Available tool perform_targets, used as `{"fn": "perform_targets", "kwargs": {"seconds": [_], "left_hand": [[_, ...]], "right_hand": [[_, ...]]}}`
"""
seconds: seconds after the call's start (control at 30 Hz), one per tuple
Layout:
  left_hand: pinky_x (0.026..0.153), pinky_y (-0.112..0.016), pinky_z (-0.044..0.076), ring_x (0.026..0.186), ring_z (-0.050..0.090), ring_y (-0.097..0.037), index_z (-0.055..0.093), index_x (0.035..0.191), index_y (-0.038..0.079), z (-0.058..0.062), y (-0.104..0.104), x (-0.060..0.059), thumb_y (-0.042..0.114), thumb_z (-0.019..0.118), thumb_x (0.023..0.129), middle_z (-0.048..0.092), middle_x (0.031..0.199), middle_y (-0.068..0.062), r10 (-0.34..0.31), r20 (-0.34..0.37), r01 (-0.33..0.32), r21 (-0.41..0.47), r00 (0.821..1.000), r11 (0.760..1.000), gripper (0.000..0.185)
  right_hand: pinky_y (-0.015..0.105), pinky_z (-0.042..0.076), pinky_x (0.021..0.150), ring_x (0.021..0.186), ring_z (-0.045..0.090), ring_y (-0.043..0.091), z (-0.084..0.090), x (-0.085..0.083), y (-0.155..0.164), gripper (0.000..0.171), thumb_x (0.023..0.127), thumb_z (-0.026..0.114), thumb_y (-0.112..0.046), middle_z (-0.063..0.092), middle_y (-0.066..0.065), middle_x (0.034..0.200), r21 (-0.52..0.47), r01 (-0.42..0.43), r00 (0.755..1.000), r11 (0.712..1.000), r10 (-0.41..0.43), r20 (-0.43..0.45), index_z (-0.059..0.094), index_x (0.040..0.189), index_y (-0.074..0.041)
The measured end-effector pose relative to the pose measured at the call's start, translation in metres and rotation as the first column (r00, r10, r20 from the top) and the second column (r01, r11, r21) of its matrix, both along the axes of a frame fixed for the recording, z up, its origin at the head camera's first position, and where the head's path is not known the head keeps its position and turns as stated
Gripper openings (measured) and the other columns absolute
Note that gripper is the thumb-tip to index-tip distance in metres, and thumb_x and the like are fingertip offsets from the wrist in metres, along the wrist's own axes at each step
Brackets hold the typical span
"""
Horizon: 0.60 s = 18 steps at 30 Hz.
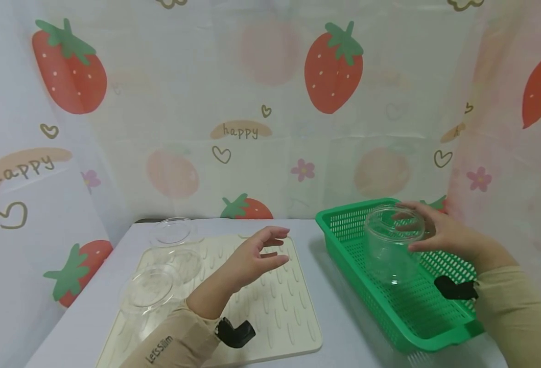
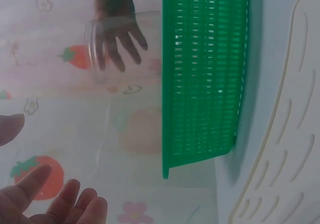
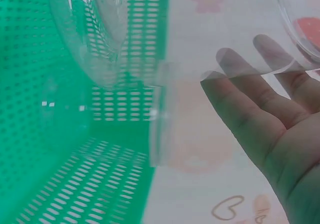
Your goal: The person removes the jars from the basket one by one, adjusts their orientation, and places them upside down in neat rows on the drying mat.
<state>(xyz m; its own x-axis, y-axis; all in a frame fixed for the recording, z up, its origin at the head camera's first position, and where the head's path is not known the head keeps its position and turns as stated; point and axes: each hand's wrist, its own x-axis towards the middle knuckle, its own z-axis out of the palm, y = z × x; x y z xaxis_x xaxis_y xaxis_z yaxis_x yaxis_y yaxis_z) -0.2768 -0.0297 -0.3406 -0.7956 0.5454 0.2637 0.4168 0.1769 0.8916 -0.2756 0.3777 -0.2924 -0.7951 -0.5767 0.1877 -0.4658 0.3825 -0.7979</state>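
A tall clear jar (image 1: 392,263) stands up out of the green plastic basket (image 1: 359,283), its round rim above the basket's edge. My right hand (image 1: 445,232) holds it near the top from the right side, thumb toward me and fingers on the far side. Through the clear wall those fingers (image 3: 240,93) show greyish in the right wrist view. A second clear jar (image 3: 159,119) appears there beyond the first. Over the pale mat (image 1: 270,312) hovers my left hand (image 1: 252,255), holding nothing, its fingers loosely bent and thumb apart.
Two more clear jars stand on the mat's left part, a front one (image 1: 146,294) and a rear one (image 1: 173,235); my left forearm reaches past the front one. A strawberry-print curtain (image 1: 270,102) closes off the table's back and sides.
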Motion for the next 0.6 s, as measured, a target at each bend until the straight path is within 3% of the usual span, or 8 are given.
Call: {"fn": "perform_targets", "kwargs": {"seconds": [0.37, 0.6], "left_hand": [[0.098, -0.035, 0.041, 0.119, 0.045, -0.019, 0.045, 0.13, 0.019, 0.006, -0.008, 0.0, 0.017, 0.065, 0.085, 0.045, 0.132, -0.001, 0.027, -0.026, -0.026, 0.012, 0.999, 1.0, 0.049], [0.097, -0.034, 0.041, 0.118, 0.044, -0.016, 0.046, 0.129, 0.021, 0.008, -0.016, 0.001, 0.017, 0.064, 0.086, 0.046, 0.129, 0.0, 0.056, -0.031, -0.055, 0.039, 0.998, 0.998, 0.047]], "right_hand": [[0.03, 0.05, 0.083, 0.116, 0.047, 0.005, 0.035, -0.005, -0.014, 0.079, 0.081, 0.058, 0.01, 0.036, 0.002, 0.134, -0.01, -0.043, 0.997, 0.999, 0.043, -0.062, 0.014, 0.144, -0.008], [0.03, 0.049, 0.085, 0.118, 0.046, 0.012, 0.046, -0.009, -0.035, 0.079, 0.08, 0.059, 0.01, 0.037, 0.006, 0.135, -0.031, -0.075, 0.994, 0.997, 0.072, -0.077, 0.018, 0.144, -0.011]]}}
